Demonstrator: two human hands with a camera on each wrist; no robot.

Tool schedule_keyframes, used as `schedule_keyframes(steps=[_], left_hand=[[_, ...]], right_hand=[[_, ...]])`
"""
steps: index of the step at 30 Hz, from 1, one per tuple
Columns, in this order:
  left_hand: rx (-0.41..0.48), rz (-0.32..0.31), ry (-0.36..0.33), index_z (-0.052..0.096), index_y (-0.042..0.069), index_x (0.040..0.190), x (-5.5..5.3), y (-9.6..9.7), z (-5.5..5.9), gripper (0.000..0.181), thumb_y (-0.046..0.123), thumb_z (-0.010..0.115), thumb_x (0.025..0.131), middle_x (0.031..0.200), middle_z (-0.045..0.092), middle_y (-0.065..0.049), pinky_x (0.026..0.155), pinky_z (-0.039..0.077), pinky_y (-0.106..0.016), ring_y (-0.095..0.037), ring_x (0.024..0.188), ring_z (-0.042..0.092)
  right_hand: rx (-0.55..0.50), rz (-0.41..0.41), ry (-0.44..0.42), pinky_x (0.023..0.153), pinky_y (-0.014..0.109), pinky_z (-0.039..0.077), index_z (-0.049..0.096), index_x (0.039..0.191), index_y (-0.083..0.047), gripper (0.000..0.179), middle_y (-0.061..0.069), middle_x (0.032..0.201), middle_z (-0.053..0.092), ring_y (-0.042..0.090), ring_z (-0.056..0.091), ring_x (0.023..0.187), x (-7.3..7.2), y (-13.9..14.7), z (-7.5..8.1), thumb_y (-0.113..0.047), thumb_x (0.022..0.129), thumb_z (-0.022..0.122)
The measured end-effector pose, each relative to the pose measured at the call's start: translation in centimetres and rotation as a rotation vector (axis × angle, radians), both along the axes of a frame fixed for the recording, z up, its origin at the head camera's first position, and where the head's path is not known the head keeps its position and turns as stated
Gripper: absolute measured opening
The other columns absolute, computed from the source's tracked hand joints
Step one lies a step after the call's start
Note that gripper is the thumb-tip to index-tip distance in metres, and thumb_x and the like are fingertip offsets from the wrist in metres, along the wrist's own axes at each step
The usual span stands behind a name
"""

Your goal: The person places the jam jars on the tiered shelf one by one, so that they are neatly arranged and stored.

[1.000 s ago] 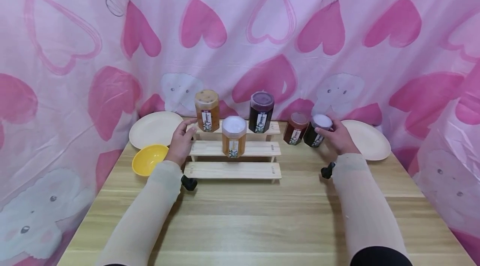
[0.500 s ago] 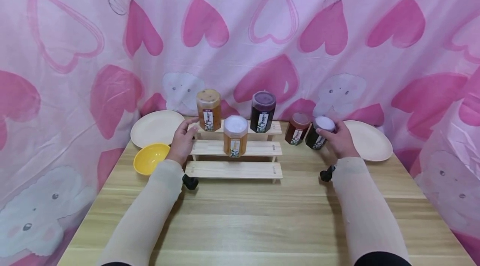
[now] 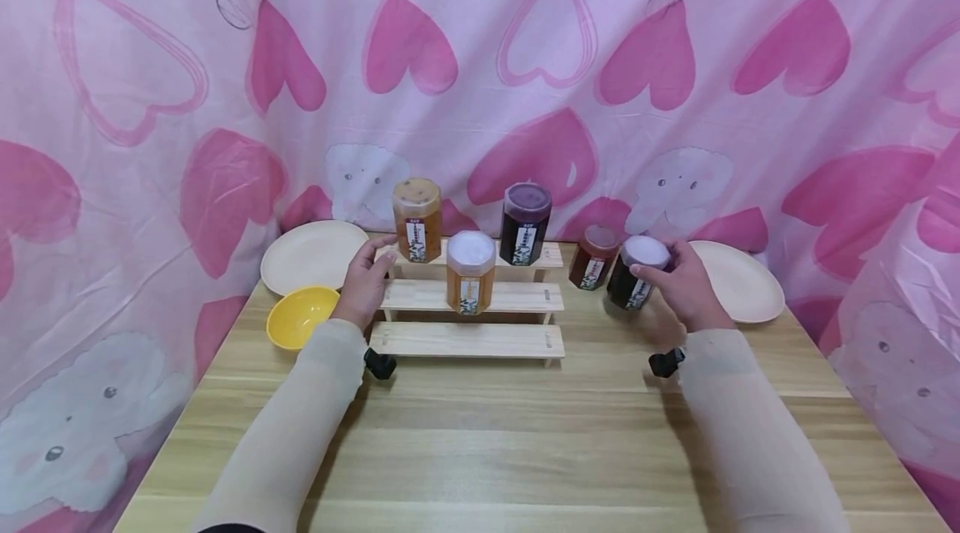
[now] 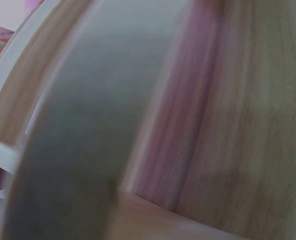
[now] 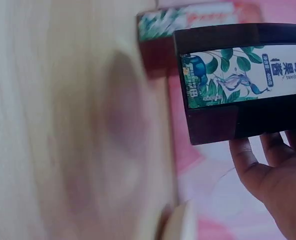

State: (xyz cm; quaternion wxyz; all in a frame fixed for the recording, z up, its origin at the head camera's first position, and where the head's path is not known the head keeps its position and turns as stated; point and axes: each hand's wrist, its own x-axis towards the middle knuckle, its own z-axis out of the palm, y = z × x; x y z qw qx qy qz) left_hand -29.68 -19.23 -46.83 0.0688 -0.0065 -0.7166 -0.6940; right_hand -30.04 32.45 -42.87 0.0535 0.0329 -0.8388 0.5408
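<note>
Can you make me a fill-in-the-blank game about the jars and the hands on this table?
1. The right hand grips the dark jar with the ____ lid.
2. The bowl beside the left hand is ____.
3. The orange jar with the white lid stands on the ____ step of the wooden stand.
4. The number of jars on the top step is ____.

Missing words: white; yellow; middle; two
</note>
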Motion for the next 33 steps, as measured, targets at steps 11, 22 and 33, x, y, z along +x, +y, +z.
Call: schedule_keyframes(steps=[11, 22, 33], left_hand=[[0.004, 0.003, -0.019, 0.053, 0.012, 0.149, 0.0, -0.2, 0.1, 0.039, 0.024, 0.049, 0.112, 0.172, 0.031, -0.007, 0.128, 0.021, -0.052, -0.021, 0.16, 0.02], [0.01, -0.006, -0.027, 0.052, 0.012, 0.15, 0.1, 0.0, 0.1, 0.04, 0.024, 0.049, 0.112, 0.171, 0.034, -0.003, 0.127, 0.022, -0.05, -0.02, 0.157, 0.023], [0.035, -0.013, -0.014, 0.052, 0.011, 0.149, -0.3, -0.1, -0.2, 0.038, 0.022, 0.049, 0.112, 0.17, 0.033, -0.006, 0.127, 0.022, -0.049, -0.019, 0.156, 0.023]], right_hand=[[-0.15, 0.167, 0.088, 0.091, 0.016, 0.053, 0.056, 0.13, -0.013, 0.047, -0.007, 0.125, 0.063, 0.008, 0.062, 0.111, 4.7, -4.8, 3.7, 0.002, 0.091, 0.077], [-0.254, 0.303, 0.149, 0.089, 0.022, 0.056, 0.054, 0.133, 0.002, 0.057, 0.0, 0.121, 0.067, 0.013, 0.067, 0.105, 7.7, -9.9, 5.2, 0.016, 0.082, 0.076], [-0.263, 0.393, 0.095, 0.095, 0.029, 0.056, 0.053, 0.133, 0.002, 0.062, 0.004, 0.126, 0.066, 0.019, 0.066, 0.112, 9.6, -14.2, 5.6, 0.01, 0.079, 0.081]])
